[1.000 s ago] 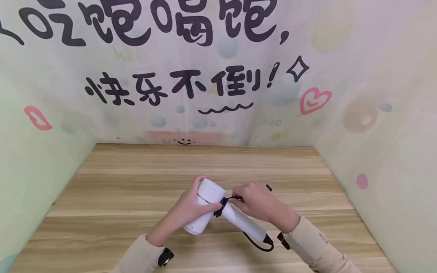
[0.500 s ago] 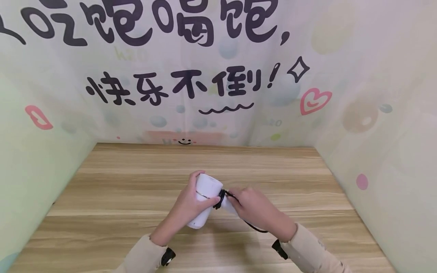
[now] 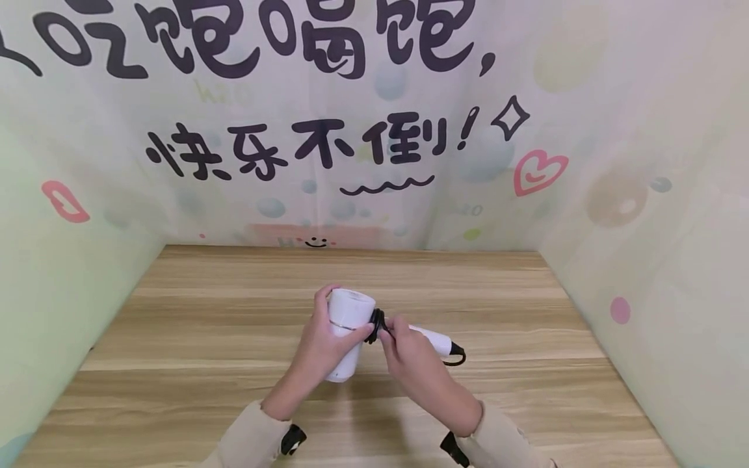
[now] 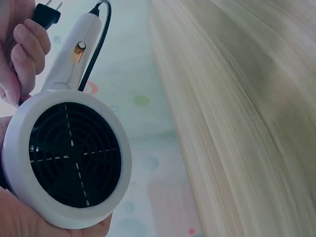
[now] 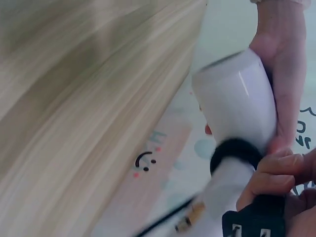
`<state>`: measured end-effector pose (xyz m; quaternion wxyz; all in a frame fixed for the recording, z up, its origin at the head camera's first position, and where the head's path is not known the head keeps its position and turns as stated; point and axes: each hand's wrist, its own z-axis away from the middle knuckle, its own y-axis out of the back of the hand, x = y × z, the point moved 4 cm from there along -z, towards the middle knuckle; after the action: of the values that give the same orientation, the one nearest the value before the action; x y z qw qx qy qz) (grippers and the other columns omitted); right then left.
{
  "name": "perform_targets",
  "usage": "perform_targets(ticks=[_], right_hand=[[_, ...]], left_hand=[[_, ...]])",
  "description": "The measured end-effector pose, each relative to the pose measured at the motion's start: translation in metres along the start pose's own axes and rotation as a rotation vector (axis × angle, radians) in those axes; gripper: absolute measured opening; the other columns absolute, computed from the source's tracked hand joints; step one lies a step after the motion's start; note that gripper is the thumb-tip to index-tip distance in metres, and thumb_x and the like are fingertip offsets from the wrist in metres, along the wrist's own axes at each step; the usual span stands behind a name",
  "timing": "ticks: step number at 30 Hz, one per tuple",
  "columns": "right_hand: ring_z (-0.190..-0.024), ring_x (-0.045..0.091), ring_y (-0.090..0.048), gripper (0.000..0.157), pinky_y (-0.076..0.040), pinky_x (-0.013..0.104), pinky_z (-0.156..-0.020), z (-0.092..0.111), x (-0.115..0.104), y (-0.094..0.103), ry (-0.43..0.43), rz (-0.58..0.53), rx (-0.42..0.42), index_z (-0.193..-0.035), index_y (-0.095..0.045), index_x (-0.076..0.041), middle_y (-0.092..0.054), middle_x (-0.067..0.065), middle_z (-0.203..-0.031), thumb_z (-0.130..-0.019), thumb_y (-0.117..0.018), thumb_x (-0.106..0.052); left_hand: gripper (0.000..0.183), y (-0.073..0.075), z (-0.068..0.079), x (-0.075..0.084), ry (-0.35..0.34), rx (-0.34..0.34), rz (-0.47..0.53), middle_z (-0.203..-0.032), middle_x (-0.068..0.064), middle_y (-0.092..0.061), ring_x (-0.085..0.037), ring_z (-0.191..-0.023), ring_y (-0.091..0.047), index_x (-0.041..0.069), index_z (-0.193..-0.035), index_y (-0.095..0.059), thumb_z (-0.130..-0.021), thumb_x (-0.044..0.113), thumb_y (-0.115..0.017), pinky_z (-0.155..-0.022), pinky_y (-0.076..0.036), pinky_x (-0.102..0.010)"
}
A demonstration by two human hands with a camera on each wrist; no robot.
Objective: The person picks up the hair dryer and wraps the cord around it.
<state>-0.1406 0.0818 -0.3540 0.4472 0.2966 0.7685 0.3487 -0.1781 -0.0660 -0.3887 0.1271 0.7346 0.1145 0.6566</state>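
My left hand (image 3: 318, 344) grips the barrel of a white hair dryer (image 3: 352, 308) above the table, its thumb lying along the near side. The handle points to the right. Several turns of black cord (image 3: 377, 326) circle the handle close to the barrel. With curled fingers, my right hand (image 3: 414, 361) holds the cord's free end in front of the handle. A black two-pin plug (image 4: 46, 16) sticks out of that hand in the left wrist view. The dark round grille (image 4: 74, 155) of the barrel faces the left wrist camera.
Beneath the hands lies a wood-grain table (image 3: 234, 305). A printed cloth wall (image 3: 374, 214) with large lettering rises at its back edge, and pale walls flank both sides. From the handle's end, the cord loops back (image 3: 462, 357).
The hair dryer has risen and shifted slightly left, its handle swinging up nearer to level. My right hand has moved from above the handle to its near side, carrying the cord end.
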Motion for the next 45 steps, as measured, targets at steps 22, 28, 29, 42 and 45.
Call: perform_targets(ticks=[22,28,29,42,45], right_hand=[[-0.052,-0.003,-0.033,0.006,-0.033,0.014,-0.043,0.011,-0.004,-0.026,0.070,-0.241,0.139,-0.090,-0.046,-0.007,-0.040,-0.009,-0.061,-0.094,-0.049,-0.003],[-0.052,-0.002,-0.044,0.009,-0.040,0.018,-0.043,0.009,0.006,-0.027,0.003,-0.462,0.131,-0.085,-0.052,-0.011,-0.058,-0.001,-0.064,-0.094,-0.052,-0.010],[-0.052,-0.001,-0.046,0.010,-0.042,0.019,-0.043,0.008,0.007,-0.027,0.003,-0.485,0.141,-0.084,-0.053,-0.011,-0.059,0.001,-0.064,-0.094,-0.053,-0.011],[-0.048,0.007,-0.046,0.027,-0.034,0.017,-0.040,0.001,0.027,-0.037,-0.292,-0.901,-0.103,-0.079,-0.051,0.004,-0.055,0.008,-0.059,-0.089,-0.062,-0.019],[-0.048,0.005,-0.043,0.030,-0.031,0.016,-0.042,0.001,0.035,-0.041,-0.350,-0.958,-0.207,-0.082,-0.050,0.006,-0.051,-0.001,-0.056,-0.090,-0.061,-0.022]], left_hand=[[0.078,0.007,0.001,-0.002,0.071,0.066,0.252,-0.117,-0.015,-0.051,-0.026,-0.095,-0.056,0.019,-0.137,-0.025,-0.077,0.024,-0.075,-0.075,-0.049,-0.031],[0.075,0.006,0.003,-0.002,0.124,0.069,0.343,-0.119,-0.015,-0.047,-0.027,-0.098,-0.055,0.021,-0.138,-0.023,-0.080,0.021,-0.072,-0.077,-0.049,-0.033],[0.075,0.006,0.003,-0.002,0.129,0.073,0.352,-0.119,-0.015,-0.047,-0.027,-0.098,-0.054,0.021,-0.138,-0.023,-0.081,0.021,-0.072,-0.077,-0.049,-0.033],[0.071,0.007,0.005,0.001,0.146,0.090,0.433,-0.119,-0.012,-0.045,-0.024,-0.097,-0.050,0.021,-0.137,-0.025,-0.082,0.015,-0.069,-0.077,-0.045,-0.031],[0.071,0.005,0.006,0.002,0.148,0.077,0.449,-0.119,-0.012,-0.046,-0.024,-0.097,-0.051,0.021,-0.137,-0.025,-0.082,0.014,-0.069,-0.077,-0.046,-0.032]])
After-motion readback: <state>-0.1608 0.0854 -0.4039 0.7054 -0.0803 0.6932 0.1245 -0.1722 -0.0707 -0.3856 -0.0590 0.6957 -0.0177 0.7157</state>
